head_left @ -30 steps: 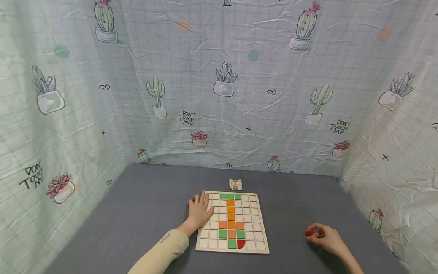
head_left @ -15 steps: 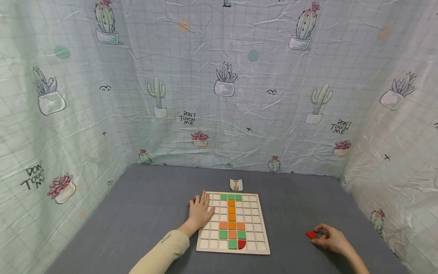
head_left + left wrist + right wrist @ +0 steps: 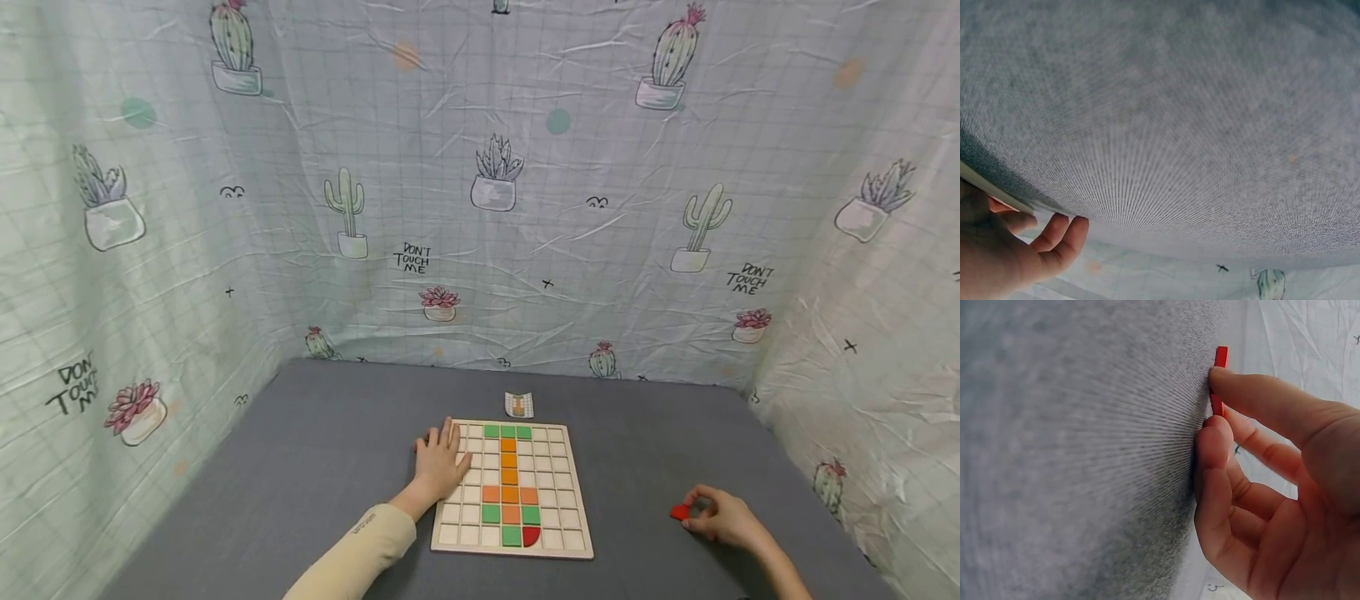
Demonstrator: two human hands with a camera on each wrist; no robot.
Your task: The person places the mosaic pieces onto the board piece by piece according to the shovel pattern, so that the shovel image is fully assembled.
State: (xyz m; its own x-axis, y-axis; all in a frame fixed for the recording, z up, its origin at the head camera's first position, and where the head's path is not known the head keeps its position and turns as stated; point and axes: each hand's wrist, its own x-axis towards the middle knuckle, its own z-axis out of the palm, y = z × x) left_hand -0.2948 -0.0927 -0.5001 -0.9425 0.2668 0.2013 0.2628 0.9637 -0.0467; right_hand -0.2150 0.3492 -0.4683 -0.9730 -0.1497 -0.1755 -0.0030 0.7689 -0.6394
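In the head view, my left hand [image 3: 437,467] rests over the left edge of a square wooden grid board [image 3: 558,492], thumb and index finger lying on the board, other fingers spread along its outer side. The left wrist view shows these fingers [image 3: 1063,240] loosely bent beside the board's edge. Well to the right of the board, my right hand [image 3: 722,517] pinches a small flat red tile [image 3: 679,512] close over the table. In the right wrist view, the thumb and fingertips hold this red tile [image 3: 1222,357] on edge, partly covered by them.
On the board sit green tiles [image 3: 507,432], orange tiles [image 3: 509,460], salmon tiles [image 3: 528,496] and a dark red rounded tile [image 3: 531,536]. A small patterned card [image 3: 519,405] lies behind the board on the grey tabletop [image 3: 337,417]. A cactus-print curtain [image 3: 555,242] surrounds the table.
The red tile turns within my right hand's fingers, showing more of its face half a second ago than now. My left hand stays put on the board.
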